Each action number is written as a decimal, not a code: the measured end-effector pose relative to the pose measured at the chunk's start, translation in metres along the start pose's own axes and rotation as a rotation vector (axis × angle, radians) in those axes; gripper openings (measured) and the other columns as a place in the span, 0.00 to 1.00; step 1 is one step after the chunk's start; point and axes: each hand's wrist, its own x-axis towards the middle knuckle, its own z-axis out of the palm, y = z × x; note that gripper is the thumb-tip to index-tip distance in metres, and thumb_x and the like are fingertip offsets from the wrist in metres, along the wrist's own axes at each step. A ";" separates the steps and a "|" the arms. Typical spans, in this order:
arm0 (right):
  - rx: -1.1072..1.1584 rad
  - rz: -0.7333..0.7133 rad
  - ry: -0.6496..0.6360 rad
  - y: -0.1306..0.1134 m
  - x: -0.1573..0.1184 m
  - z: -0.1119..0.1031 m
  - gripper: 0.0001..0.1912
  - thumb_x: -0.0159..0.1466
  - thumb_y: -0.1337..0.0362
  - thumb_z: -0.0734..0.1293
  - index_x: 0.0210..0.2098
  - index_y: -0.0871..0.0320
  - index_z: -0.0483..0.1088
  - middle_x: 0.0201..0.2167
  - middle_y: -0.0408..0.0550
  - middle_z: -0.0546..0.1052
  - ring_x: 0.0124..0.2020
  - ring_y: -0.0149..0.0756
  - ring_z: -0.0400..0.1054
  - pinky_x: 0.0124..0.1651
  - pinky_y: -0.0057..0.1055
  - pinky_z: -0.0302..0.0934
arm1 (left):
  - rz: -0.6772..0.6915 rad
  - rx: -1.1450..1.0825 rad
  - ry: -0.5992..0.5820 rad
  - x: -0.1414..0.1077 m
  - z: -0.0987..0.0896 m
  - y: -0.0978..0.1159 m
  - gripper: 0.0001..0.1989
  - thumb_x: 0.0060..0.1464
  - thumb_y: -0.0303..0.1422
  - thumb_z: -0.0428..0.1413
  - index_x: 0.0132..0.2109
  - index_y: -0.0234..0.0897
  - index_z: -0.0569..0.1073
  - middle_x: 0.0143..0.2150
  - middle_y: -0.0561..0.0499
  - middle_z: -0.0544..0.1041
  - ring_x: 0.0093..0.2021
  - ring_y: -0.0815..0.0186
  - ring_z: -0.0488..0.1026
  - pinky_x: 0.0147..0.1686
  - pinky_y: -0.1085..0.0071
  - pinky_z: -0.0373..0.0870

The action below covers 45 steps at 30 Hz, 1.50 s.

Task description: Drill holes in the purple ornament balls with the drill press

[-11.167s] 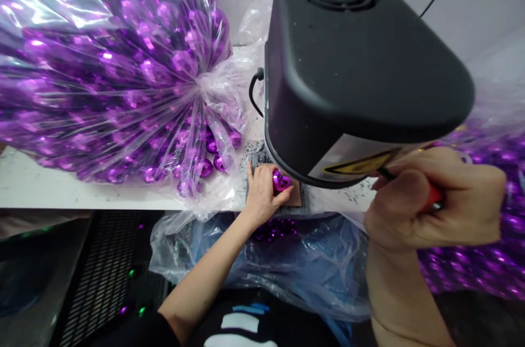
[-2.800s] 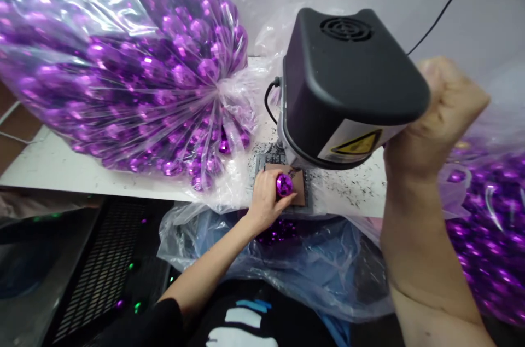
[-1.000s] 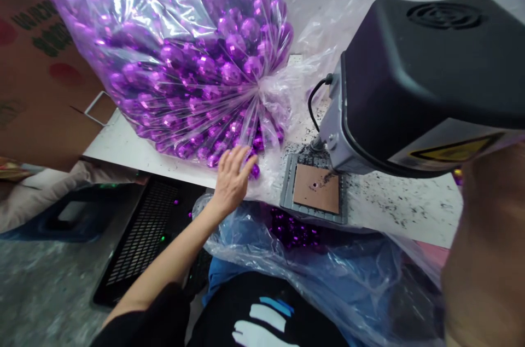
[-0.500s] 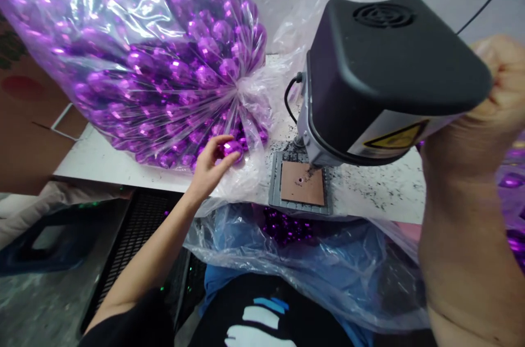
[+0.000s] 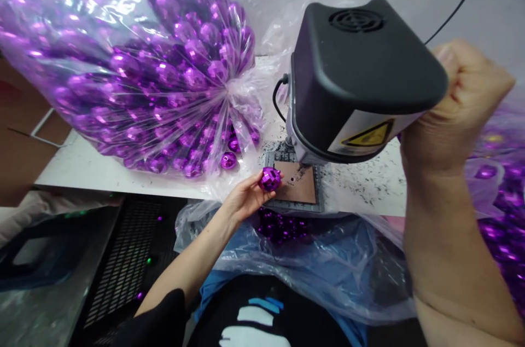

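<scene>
Between the fingers of my left hand (image 5: 249, 196) is a shiny purple faceted ball (image 5: 270, 178), held at the left edge of a square brown plate (image 5: 301, 189) with a small hole. That plate lies on a grey base (image 5: 320, 206) under a black drill-like machine (image 5: 365, 62) with a yellow warning label. My right hand (image 5: 465, 90) is closed at the machine's right side; what it grips is hidden behind the housing. Another purple ball (image 5: 228, 160) rests on the white table beside the big bag.
A large clear bag of purple balls (image 5: 164, 79) fills the left. More purple balls (image 5: 504, 226) are at the right. Dark shavings dot the white table (image 5: 369, 188). Clear plastic covers my lap. A cardboard box (image 5: 28, 133) and a black crate (image 5: 123, 259) are at the left.
My left hand has moved right, from beside the bag to the brown plate, carrying a purple ball. My right hand is still closed at the machine. The view has shifted slightly.
</scene>
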 end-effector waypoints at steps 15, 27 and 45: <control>-0.029 0.020 -0.006 -0.006 0.001 0.000 0.34 0.60 0.34 0.55 0.21 0.61 0.49 0.21 0.38 0.49 0.26 0.17 0.42 0.30 0.24 0.38 | 0.704 1.262 0.107 0.040 0.010 -0.028 0.22 0.52 0.36 0.65 0.51 0.38 0.70 0.49 0.47 0.77 0.49 0.60 0.74 0.51 0.62 0.70; 0.025 -0.001 -0.006 -0.002 0.000 0.001 0.31 0.63 0.38 0.57 0.22 0.59 0.50 0.22 0.40 0.49 0.25 0.20 0.43 0.31 0.28 0.40 | 0.816 1.626 0.161 0.058 0.022 -0.032 0.17 0.50 0.37 0.66 0.45 0.38 0.73 0.42 0.46 0.76 0.46 0.56 0.72 0.47 0.61 0.69; -0.245 -0.082 0.043 -0.014 -0.027 -0.016 0.24 0.70 0.52 0.54 0.24 0.63 0.54 0.21 0.41 0.53 0.25 0.17 0.47 0.32 0.25 0.44 | 0.769 1.542 0.166 0.065 0.020 -0.047 0.13 0.50 0.35 0.61 0.43 0.40 0.69 0.42 0.49 0.74 0.46 0.56 0.70 0.61 0.47 0.57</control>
